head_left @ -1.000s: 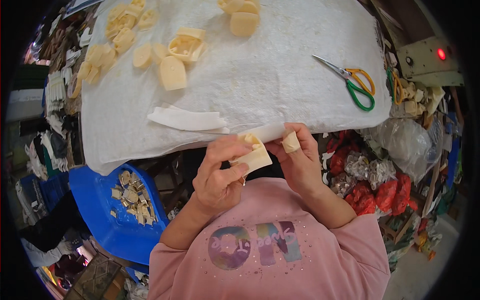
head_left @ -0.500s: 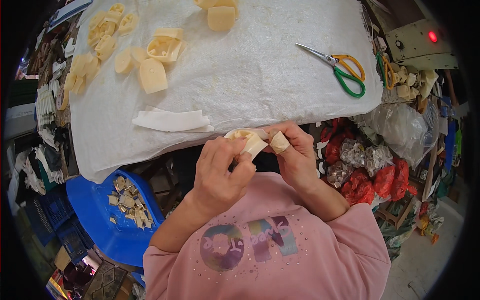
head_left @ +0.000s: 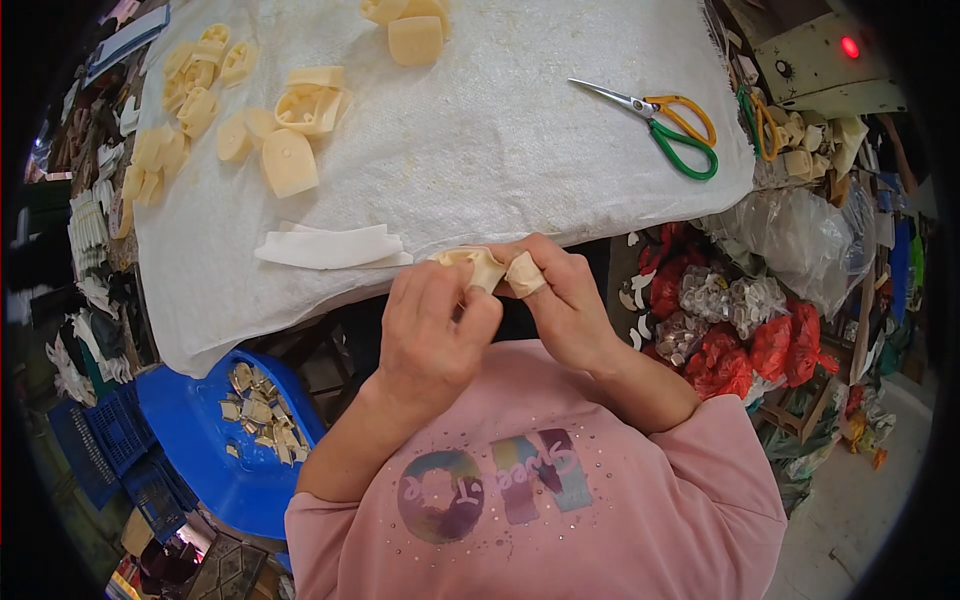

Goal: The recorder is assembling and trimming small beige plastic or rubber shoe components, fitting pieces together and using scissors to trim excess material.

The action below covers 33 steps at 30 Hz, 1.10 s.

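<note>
Just off the near edge of the cloth-covered table, both hands meet around a cream hollow piece (head_left: 484, 268) that looks like a plastic shoe heel with a pale strip along it. My left hand (head_left: 432, 335) pinches it from the left, thumb and fingers bent over it. My right hand (head_left: 570, 315) grips its other end, with fingers partly hidden behind. A cream cover (head_left: 525, 275) wraps the right thumb. White curved strips (head_left: 325, 247) lie left of the hands at the table edge. Several similar cream heels (head_left: 290, 163) rest farther back.
Scissors (head_left: 655, 118) with yellow and green handles lie at the right of the white cloth (head_left: 480, 150). At lower left, a blue plastic seat or tub (head_left: 190, 450) holds several small pieces. Red and clear bags (head_left: 770, 345) crowd the right side. A machine box (head_left: 825, 65) shows a red light.
Both hands have shifted slightly left and up with the heel, which is turned and more covered by the fingers. The view has shifted a little too.
</note>
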### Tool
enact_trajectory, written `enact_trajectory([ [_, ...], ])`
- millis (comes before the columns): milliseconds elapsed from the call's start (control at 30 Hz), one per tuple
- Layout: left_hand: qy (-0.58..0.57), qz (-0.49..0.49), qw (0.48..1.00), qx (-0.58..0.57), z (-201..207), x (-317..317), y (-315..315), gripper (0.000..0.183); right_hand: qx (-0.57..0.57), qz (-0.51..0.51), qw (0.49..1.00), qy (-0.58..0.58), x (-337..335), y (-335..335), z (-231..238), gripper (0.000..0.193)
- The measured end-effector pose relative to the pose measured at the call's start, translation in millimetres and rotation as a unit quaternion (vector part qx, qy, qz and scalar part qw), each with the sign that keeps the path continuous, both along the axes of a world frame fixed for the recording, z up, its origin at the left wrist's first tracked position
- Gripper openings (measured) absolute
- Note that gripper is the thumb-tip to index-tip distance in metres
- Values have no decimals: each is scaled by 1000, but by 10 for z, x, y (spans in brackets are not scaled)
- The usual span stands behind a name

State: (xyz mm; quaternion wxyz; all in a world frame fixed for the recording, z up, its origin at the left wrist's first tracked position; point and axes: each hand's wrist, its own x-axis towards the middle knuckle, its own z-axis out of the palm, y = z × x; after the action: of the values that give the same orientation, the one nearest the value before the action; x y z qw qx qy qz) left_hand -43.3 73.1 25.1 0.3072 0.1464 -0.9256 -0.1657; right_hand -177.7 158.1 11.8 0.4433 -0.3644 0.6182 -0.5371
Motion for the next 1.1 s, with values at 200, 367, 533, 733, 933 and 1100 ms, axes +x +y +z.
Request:
enact_trajectory([
  [200,114,41,979,161,-138,120,37,23,-47,84,995,-24,-177,-75,76,31],
  [367,171,-1,965,201,-120,128,50,26,76,118,978,-154,-377,-167,65,38],
  [533,154,34,985,64,-151,100,68,19,-65,154,968,-189,-238,-71,38,38],
  [733,154,60,986,23,-204,53,102,14,-158,60,986,-13,-70,-75,-73,21],
  [933,166,49,980,94,-134,72,174,29,-80,-24,991,-108,-55,-88,-164,20],
  [1100,197,16,976,91,-186,86,154,21,9,-75,973,-219,-85,-142,-205,21],
])
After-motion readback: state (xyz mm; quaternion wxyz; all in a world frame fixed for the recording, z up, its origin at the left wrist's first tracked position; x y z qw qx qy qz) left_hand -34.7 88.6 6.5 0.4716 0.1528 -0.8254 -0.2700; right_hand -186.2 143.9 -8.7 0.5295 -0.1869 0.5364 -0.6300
